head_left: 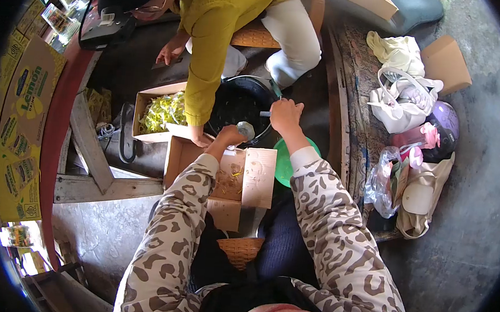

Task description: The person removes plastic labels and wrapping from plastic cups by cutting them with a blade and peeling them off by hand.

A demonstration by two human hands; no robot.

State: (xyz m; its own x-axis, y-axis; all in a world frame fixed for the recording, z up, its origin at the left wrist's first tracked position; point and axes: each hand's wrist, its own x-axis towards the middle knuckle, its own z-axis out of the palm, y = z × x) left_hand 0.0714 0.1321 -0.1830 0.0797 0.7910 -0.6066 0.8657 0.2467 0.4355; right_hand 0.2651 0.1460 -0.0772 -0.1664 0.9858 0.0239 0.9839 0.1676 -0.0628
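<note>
My left hand (228,136) is closed on a round, pale, see-through thing (245,130) at the near rim of a black bucket (250,141). Its exact kind is unclear. My right hand (286,115) is curled at the bucket's right side, around a small grey-blue object (264,114) whose end pokes out to the left; the rest is hidden. Dark contents, too dim to name, lie inside the bucket. Below my left hand stands an open cardboard box (258,177) with yellowish scraps on its floor. A green basin (284,164) sits under my right forearm.
Opposite, a person in a yellow-green top (212,31) reaches one hand (200,136) to the box's far edge. Another box holds yellow-green shreds (165,112). Bags (401,103) lie on the bench at right. A wooden frame (108,191) and printed cartons (26,123) stand left.
</note>
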